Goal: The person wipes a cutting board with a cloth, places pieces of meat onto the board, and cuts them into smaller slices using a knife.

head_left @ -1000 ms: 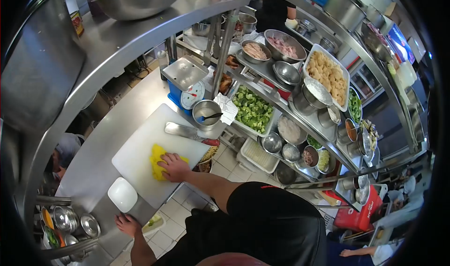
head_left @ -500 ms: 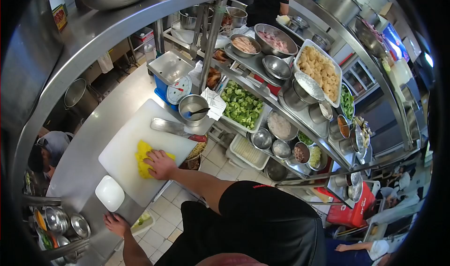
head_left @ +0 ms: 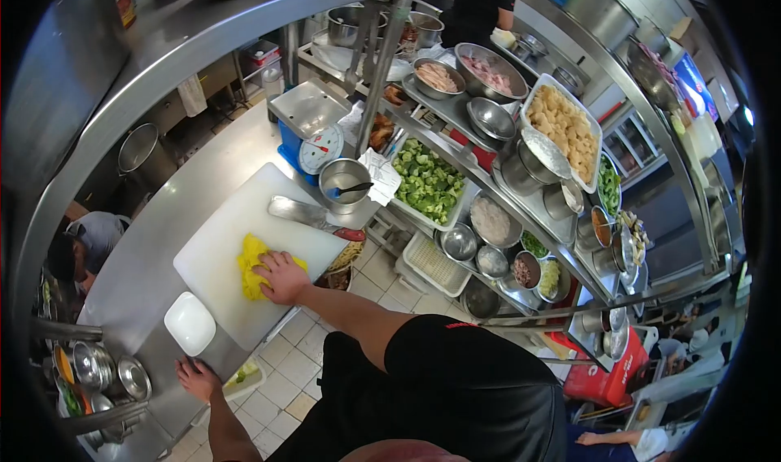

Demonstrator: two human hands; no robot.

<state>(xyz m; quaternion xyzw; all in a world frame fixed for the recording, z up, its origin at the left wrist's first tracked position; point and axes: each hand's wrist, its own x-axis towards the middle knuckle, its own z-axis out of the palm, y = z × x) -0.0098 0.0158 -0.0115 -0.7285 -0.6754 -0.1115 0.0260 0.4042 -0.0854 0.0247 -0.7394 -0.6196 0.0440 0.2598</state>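
Note:
My right hand point(head_left: 281, 278) presses down on a bright yellow cloth point(head_left: 251, 268), fingers bent over its bunched folds. The cloth lies on a white cutting board point(head_left: 213, 246). A wide-bladed cleaver point(head_left: 299, 212) with a reddish handle rests on the far part of the board. My left hand point(head_left: 198, 379) is at the near edge of the steel counter point(head_left: 134, 275), fingers spread, holding nothing. Just beyond it a white square bowl point(head_left: 189, 324) sits beside the board, apart from the fingers.
Past the board stand a metal pot point(head_left: 345, 184) with a brush and a blue scale point(head_left: 320, 146). Trays of broccoli point(head_left: 427, 181) and several steel bowls fill the shelves at right. A metal overhead shelf point(head_left: 244, 13) arches above. A co-worker point(head_left: 96, 242) bends at left.
The view has tilted slightly, shifting the scene upward. Relative to the board and counter, both hands and the yellow cloth look almost unmoved.

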